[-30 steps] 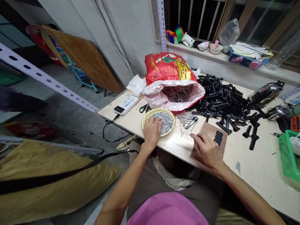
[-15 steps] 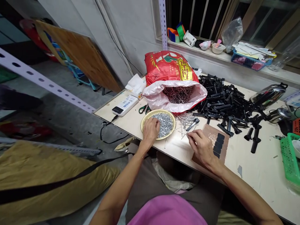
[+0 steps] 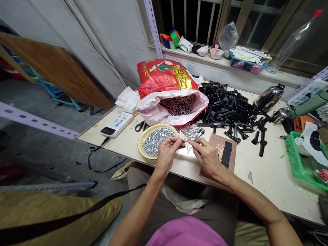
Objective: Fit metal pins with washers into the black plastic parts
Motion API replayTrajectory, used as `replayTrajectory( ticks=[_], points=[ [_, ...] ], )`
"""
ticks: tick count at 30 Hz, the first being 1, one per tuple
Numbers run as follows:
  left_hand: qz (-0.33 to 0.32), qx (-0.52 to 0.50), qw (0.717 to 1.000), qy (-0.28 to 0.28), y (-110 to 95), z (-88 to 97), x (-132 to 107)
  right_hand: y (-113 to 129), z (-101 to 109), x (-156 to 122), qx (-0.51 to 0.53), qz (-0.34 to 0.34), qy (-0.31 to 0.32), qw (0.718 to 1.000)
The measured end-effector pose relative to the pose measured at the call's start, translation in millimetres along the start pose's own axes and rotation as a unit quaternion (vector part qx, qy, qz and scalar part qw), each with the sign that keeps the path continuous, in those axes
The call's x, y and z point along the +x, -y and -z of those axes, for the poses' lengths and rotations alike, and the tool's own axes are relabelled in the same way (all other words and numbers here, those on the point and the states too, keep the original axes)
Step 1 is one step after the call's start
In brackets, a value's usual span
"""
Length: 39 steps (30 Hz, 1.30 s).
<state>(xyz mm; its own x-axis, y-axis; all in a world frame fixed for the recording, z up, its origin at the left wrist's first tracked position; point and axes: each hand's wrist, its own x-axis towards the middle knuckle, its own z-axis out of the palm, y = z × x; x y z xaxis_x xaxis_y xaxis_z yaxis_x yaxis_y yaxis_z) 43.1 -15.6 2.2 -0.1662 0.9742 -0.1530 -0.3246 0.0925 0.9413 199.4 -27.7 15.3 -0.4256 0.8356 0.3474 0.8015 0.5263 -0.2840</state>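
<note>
Head view. Left hand (image 3: pixel 167 152) and right hand (image 3: pixel 206 156) meet just above the near edge of the pale wooden table (image 3: pixel 269 172). The right thumb and forefinger pinch a thin silver metal pin (image 3: pixel 185 140). The left fingertips are pressed together at its other end; anything between them is too small to tell. The pin is held in the air just right of a round yellow plate (image 3: pixel 140 145) of small silver metal bits. A loose heap of pins (image 3: pixel 191 130) lies just behind the hands, and a brown card with black pads (image 3: pixel 217 145) lies under the right hand.
</note>
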Motion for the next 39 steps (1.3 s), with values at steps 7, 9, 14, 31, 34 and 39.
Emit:
replayTrajectory(
  ticks=[7,9,14,31,34,39],
  points=[
    [0.0,-0.007,1.0,0.003,-1,-13.7,-5,-9,8,-13,0.001,-0.015,-0.006,1.0],
    [-0.012,0.017,1.0,0.008,-1,-16.4,-6,-11,9,-17,-0.007,-0.021,-0.007,1.0],
    [-0.028,0.051,0.998,0.019,3,-24.2,-9,-14,12,-24,-0.024,-0.031,-0.016,0.999],
    [-0.033,0.321,0.943,0.082,66,-23.3,12,-69,11,-62,-0.003,-0.161,-0.059,0.985],
    [-0.102,0.363,0.924,0.065,73,-8.8,6,-76,11,-75,0.008,-0.168,-0.077,0.983],
    [-0.169,0.413,0.893,0.055,66,22.3,-2,-82,10,-90,0.027,-0.162,-0.097,0.982]
  ],
)
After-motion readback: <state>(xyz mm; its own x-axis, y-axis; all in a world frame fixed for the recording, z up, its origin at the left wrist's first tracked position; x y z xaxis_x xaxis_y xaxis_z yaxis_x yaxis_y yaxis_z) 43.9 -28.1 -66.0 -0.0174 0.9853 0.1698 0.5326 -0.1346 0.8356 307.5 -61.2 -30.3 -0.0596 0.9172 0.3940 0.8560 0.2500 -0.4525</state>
